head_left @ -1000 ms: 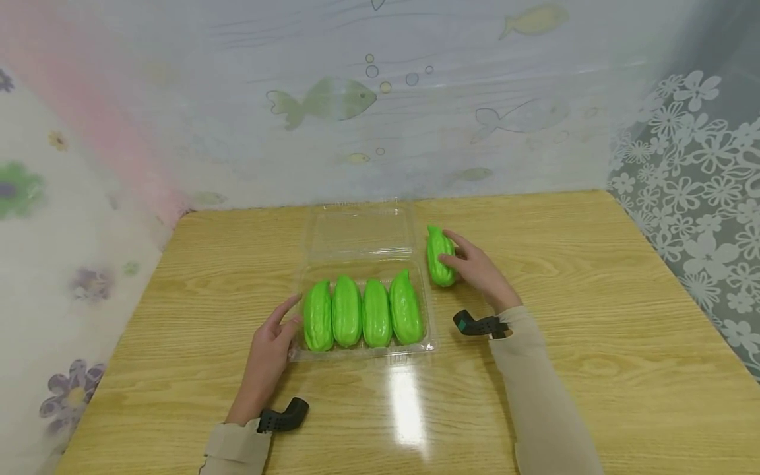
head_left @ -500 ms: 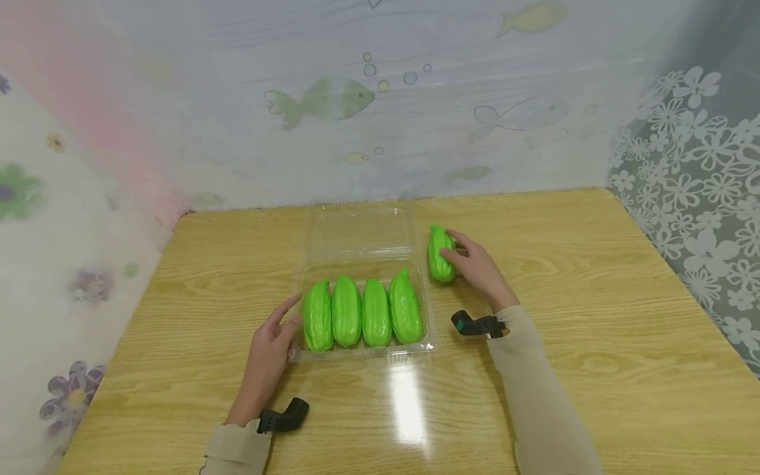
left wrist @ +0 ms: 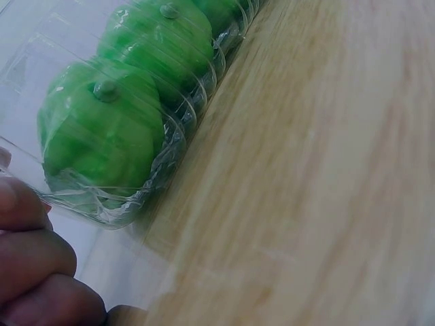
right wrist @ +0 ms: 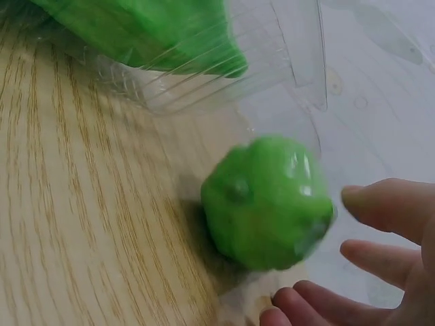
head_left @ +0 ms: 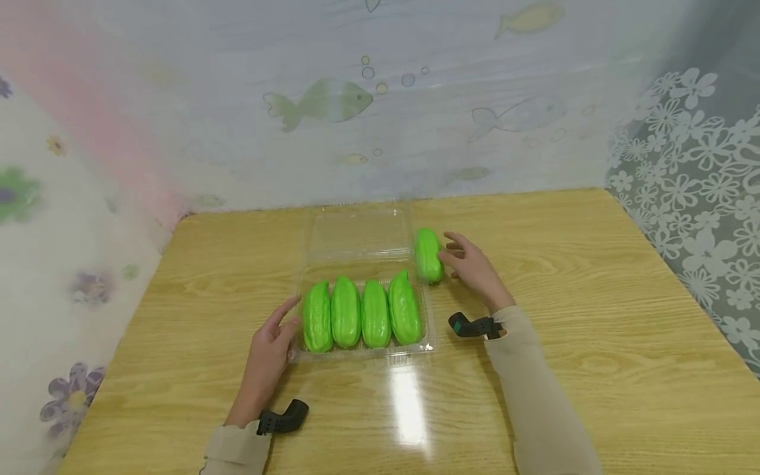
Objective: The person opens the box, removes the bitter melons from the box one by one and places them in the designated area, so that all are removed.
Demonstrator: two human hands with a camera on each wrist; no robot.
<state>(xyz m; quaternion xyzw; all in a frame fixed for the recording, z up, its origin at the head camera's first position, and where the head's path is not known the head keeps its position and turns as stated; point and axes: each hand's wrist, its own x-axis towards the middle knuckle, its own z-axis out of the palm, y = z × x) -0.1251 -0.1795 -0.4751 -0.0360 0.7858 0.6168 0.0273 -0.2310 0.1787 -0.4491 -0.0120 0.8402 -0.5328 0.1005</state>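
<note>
Ribbed green gourds (head_left: 375, 313), several in a row, lie in the base of a clear plastic clamshell box (head_left: 362, 353) with its lid folded back. At the box's left side, my left hand (head_left: 270, 346) grips the rim; its curled fingers (left wrist: 37, 261) show against the box corner in the left wrist view. One more gourd (head_left: 429, 256) lies outside, to the right of the box near the lid's hinge. My right hand (head_left: 475, 267) is just right of that gourd, fingers spread and holding nothing; a gap shows between fingertips and gourd (right wrist: 268, 204) in the right wrist view.
The box's transparent lid (head_left: 361, 231) lies flat towards the back wall (head_left: 427, 145). Everything rests on a wood-grain table (head_left: 564, 264), with a patterned wall on the left and a flowered panel (head_left: 706, 191) on the right.
The right hand has let go of the loose gourd, which has rolled slightly left towards the box, its stem end turned out of sight. The left hand has stayed put.
</note>
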